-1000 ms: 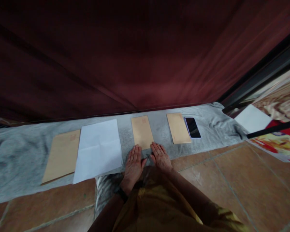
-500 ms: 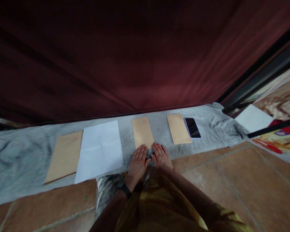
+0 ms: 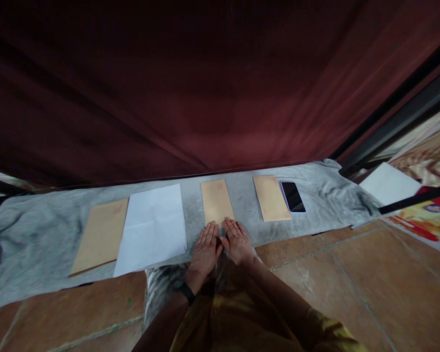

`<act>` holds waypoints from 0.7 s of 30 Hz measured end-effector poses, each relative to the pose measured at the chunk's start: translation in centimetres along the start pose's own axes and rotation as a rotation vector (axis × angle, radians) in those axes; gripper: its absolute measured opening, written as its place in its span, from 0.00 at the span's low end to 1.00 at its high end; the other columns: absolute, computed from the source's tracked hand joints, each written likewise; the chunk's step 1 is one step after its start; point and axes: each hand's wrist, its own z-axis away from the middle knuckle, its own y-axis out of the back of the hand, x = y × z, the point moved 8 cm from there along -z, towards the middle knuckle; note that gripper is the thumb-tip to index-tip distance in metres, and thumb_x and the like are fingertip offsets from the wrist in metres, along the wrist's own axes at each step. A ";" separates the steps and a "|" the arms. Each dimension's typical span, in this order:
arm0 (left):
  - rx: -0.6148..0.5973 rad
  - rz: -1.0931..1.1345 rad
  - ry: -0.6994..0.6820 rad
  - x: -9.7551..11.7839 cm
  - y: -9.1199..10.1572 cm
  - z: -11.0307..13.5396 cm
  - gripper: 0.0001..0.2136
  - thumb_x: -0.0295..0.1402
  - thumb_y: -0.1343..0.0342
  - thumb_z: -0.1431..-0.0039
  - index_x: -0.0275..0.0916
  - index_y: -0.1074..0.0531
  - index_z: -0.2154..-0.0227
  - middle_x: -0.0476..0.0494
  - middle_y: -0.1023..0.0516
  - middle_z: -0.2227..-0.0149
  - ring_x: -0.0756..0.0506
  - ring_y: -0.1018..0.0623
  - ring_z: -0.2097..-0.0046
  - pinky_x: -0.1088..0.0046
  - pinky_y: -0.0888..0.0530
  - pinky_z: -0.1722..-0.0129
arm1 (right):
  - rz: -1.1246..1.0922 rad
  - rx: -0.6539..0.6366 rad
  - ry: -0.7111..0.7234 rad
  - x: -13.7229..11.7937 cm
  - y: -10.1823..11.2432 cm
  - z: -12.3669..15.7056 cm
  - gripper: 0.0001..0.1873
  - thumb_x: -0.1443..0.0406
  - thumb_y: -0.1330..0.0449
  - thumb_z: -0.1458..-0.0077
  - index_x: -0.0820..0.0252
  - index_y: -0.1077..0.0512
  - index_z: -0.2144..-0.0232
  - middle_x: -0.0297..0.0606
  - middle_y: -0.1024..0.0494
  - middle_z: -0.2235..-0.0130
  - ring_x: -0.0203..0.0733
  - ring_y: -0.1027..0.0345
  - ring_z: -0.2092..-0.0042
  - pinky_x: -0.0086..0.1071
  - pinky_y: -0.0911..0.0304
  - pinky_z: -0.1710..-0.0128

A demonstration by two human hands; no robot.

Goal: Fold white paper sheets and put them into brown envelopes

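Observation:
A brown paper envelope lies flat on the grey cloth in front of me. My left hand rests palm down on its near left edge, fingers stretched out. Beside it my right hand lies flat across the near right part of the same envelope, fingers extended. The hands cover the envelope's near end. A second brown envelope lies to the right of my hands. To the left is a stack of white paper, and beyond it a larger stack of brown envelopes.
A phone with a dark screen lies by the right-hand envelope. The grey cloth covers a long narrow surface against a dark red curtain. A white sheet and a printed box are at far right, above the tiled floor.
My right hand has slid left, onto the envelope and closer to my left hand. My left hand has shifted slightly left and toward me. The camera view has moved a little.

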 end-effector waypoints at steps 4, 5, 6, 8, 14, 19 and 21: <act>0.014 -0.008 0.037 -0.5 0.2 0.6 0.28 0.41 0.56 0.30 0.29 0.41 0.32 0.31 0.38 0.31 0.39 0.40 0.29 0.56 0.39 0.31 | 0.053 0.023 0.016 0.9 0.1 0.7 0.28 0.58 0.52 0.28 0.66 0.39 0.32 0.46 0.36 0.32 0.47 0.43 0.31 0.46 0.52 0.30; 0.019 -0.011 0.048 -0.7 0.2 0.8 0.29 0.41 0.55 0.30 0.29 0.41 0.33 0.30 0.38 0.31 0.39 0.40 0.29 0.56 0.38 0.31 | 0.069 0.028 0.016 1.0 0.1 0.8 0.29 0.58 0.52 0.29 0.66 0.40 0.32 0.46 0.36 0.31 0.47 0.43 0.31 0.46 0.52 0.30; 0.023 -0.013 0.058 -0.9 0.2 1.0 0.29 0.42 0.55 0.30 0.29 0.41 0.33 0.29 0.38 0.31 0.38 0.40 0.29 0.55 0.38 0.31 | 0.085 0.033 0.017 1.2 0.1 1.0 0.29 0.58 0.52 0.29 0.66 0.40 0.32 0.47 0.37 0.31 0.47 0.43 0.31 0.46 0.52 0.30; 0.022 -0.015 0.072 -1.2 0.3 1.3 0.29 0.43 0.55 0.30 0.28 0.41 0.33 0.29 0.38 0.31 0.38 0.40 0.29 0.55 0.38 0.31 | 0.114 0.041 0.025 1.4 0.0 1.2 0.29 0.58 0.51 0.29 0.67 0.41 0.32 0.48 0.37 0.31 0.48 0.43 0.31 0.47 0.52 0.30; 0.019 -0.010 0.090 -0.7 1.0 0.8 0.28 0.42 0.55 0.29 0.27 0.40 0.34 0.28 0.39 0.31 0.37 0.41 0.29 0.54 0.39 0.30 | 0.143 0.052 0.034 1.3 0.1 1.3 0.29 0.59 0.52 0.29 0.66 0.40 0.32 0.48 0.38 0.31 0.50 0.43 0.31 0.46 0.52 0.30; -0.001 0.039 0.000 1.5 1.0 -1.3 0.25 0.38 0.59 0.28 0.33 0.40 0.33 0.35 0.37 0.31 0.42 0.40 0.29 0.57 0.39 0.30 | 0.127 0.017 0.028 1.3 -0.1 1.1 0.29 0.63 0.51 0.31 0.67 0.41 0.32 0.48 0.38 0.30 0.50 0.46 0.30 0.48 0.54 0.30; -0.017 0.049 -0.015 1.8 0.7 -1.8 0.25 0.37 0.60 0.28 0.32 0.40 0.33 0.35 0.37 0.31 0.42 0.39 0.29 0.58 0.39 0.30 | 0.119 0.009 0.025 1.3 -0.1 1.1 0.29 0.64 0.52 0.32 0.67 0.41 0.32 0.48 0.38 0.31 0.50 0.46 0.30 0.48 0.54 0.30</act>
